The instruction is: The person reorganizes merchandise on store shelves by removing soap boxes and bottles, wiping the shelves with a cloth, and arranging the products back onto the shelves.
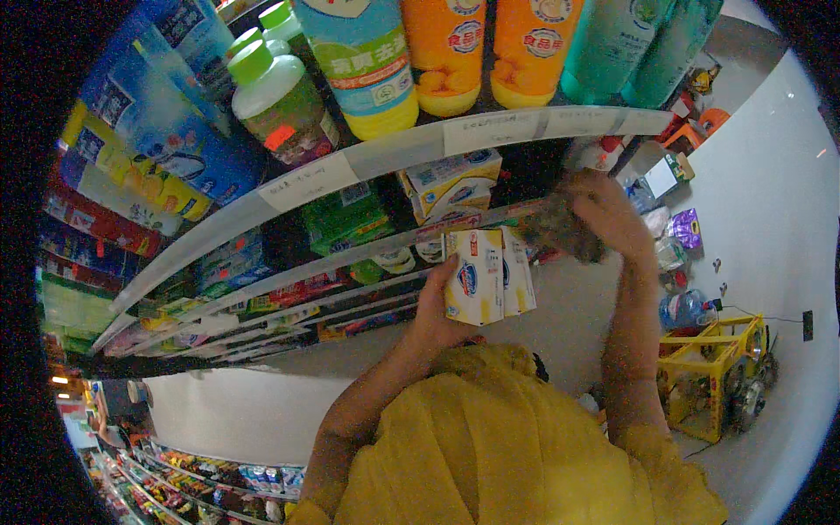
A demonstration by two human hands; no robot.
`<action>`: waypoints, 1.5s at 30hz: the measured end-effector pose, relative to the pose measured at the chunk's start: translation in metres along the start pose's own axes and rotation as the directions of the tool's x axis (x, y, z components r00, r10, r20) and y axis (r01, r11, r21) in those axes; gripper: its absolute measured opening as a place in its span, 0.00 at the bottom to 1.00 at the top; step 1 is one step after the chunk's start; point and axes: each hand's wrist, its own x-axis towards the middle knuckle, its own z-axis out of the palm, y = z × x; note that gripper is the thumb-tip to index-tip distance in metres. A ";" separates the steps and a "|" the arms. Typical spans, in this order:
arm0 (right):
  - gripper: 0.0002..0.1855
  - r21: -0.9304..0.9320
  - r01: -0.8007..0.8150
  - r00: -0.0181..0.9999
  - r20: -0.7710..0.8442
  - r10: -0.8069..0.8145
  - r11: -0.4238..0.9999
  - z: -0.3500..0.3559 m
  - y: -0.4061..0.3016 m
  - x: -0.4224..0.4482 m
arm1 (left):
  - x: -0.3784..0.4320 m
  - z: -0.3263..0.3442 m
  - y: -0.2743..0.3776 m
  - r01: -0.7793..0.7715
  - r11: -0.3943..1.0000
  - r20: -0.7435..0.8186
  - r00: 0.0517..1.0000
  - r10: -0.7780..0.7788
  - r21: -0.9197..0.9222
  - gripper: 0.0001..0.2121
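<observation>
My left hand (434, 303) grips two white and yellow soap boxes (474, 277), held side by side just in front of the shelf edge. Blurred by motion, my right hand (607, 209) holds a brownish-grey rag (563, 226) against the right part of the same shelf. Behind the hands, similar yellow and white boxes (453, 185) sit stacked on that shelf. To their left lies a green box or pack (348, 220).
Above stand orange bottles (446, 59), a blue and yellow bottle (364, 65) and a green-capped bottle (279, 98) on the upper shelf (394, 157). A yellow wheeled frame (709, 374) and a water jug (682, 308) are at the right. Stocked shelves (210, 479) appear lower left.
</observation>
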 end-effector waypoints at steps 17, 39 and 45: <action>0.44 0.604 -0.288 0.839 -0.216 0.500 0.743 0.049 -0.050 -0.067 | 0.070 0.041 -0.051 -0.257 0.765 0.116 0.965 0.234 0.590 0.22; 0.42 -0.208 -0.118 0.989 0.061 0.133 0.971 0.016 0.017 0.052 | -0.075 0.018 0.152 0.239 -0.846 0.624 0.587 0.516 0.476 0.29; 0.37 -0.307 -0.108 0.994 -0.062 0.093 0.946 0.037 0.043 0.050 | -0.066 0.011 0.171 0.286 -0.950 0.624 0.721 0.302 0.128 0.31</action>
